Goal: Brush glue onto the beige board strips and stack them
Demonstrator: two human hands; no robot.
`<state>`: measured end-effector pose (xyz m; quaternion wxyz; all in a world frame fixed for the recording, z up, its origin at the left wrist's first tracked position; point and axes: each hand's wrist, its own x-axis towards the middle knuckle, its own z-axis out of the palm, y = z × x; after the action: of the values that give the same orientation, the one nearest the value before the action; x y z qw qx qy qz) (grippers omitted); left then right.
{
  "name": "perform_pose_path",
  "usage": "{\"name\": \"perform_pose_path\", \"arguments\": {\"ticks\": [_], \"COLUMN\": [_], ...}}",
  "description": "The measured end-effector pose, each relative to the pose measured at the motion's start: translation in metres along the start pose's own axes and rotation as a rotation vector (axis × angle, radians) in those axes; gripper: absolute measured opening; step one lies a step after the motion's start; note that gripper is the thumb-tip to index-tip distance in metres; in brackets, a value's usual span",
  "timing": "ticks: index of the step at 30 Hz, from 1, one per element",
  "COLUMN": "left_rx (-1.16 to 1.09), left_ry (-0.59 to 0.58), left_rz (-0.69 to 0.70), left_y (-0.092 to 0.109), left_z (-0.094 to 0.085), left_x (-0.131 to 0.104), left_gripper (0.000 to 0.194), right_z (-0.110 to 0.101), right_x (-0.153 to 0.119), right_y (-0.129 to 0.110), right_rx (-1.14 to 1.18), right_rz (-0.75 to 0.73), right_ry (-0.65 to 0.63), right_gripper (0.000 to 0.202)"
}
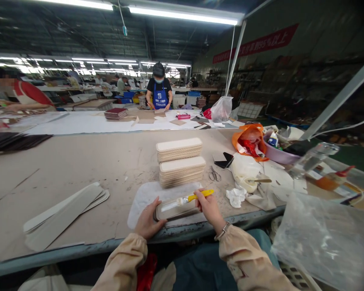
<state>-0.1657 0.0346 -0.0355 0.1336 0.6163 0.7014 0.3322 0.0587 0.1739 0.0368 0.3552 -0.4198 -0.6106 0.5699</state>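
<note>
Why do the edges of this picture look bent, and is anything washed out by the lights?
Head view: wide-lens distortion curves the table edge and slants the metal post; the ceiling tube lights glare white; the far hall is soft, while the yellow-handled brush stays sharp.

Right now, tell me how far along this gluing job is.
Done, it seems: two stacks of flat rounded pieces stand just beyond the white mat. In hand: the left hand steadies one piece on the mat while the right hand runs a yellow-handled brush over it. Possibly left: grey strips lie to the left. Whether the stacks are coated cannot be told.
</note>
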Motion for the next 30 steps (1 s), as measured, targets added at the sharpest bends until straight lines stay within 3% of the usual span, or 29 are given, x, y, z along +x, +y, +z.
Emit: {"name": "perform_pose_path", "arguments": {"ticks": [5, 10, 16, 25, 30], "left_rx": [-0.036, -0.033, -0.018, 0.015, 0.033], "left_ry": [0.005, -0.004, 0.013, 0.017, 0.030], "left_rz": [-0.007, 0.006, 0.019, 0.025, 0.042], "left_y": [0.001, -0.001, -0.004, -0.004, -0.007], "left_z": [0.000, 0.002, 0.003, 0.000, 0.003], "left_x": [0.000, 0.000, 0.000, 0.001, 0.000], "left_gripper": [0.083, 0.084, 0.082, 0.079, 0.077], "right_z": [0.058, 0.067, 0.039, -0.040, -0.069], "right_x": [-0.011, -0.010, -0.001, 0.013, 0.017], "right_y": [0.006, 0.012, 0.014, 0.008, 0.008], "right_rx": [0.071, -0.039, -0.146, -0.343, -0.461], "right_rz": [0.059, 0.021, 0.029, -0.009, -0.024], "right_ry": [-0.148, -0.206, -0.136, 0.043, 0.121], "right_gripper": [0.040, 0.036, 0.036, 0.042, 0.047]}}
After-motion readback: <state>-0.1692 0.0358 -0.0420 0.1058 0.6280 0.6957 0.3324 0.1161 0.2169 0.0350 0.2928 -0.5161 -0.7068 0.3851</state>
